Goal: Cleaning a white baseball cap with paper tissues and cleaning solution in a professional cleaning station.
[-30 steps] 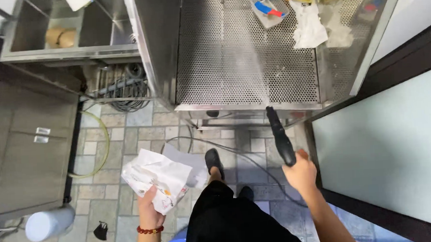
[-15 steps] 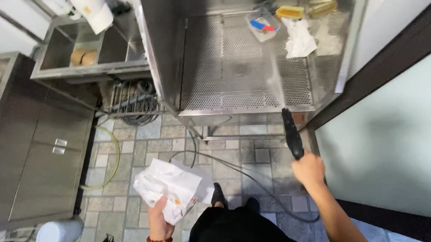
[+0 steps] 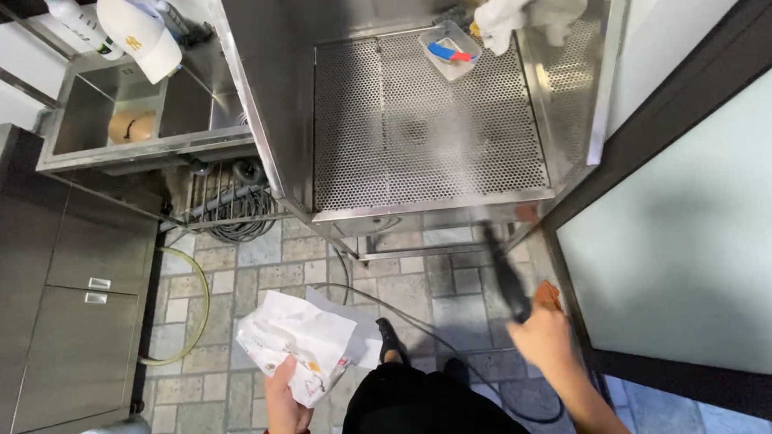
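Steel wash station (image 3: pixel 426 144) with the perforated deck fills most of my view, a small tray (image 3: pixel 449 51) and white rags (image 3: pixel 516 9) sitting at its back edge. Below it runs a tiled floor (image 3: pixel 257 277) with a black hose (image 3: pixel 409 326) trailing across it. Left hand (image 3: pixel 283 398) is clenched around a crumpled white paper wrapper (image 3: pixel 300 343), held out over the tiles. Right hand (image 3: pixel 546 336) grips a black spray nozzle (image 3: pixel 505 277), blurry, aimed toward the deck. My worry: that hose loops right by the feet, easy trip, and spray could soak the paper.

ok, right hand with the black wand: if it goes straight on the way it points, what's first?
Likely the front edge of the perforated steel tray; the right hand aims its black wand up at it. Depth is unclear.
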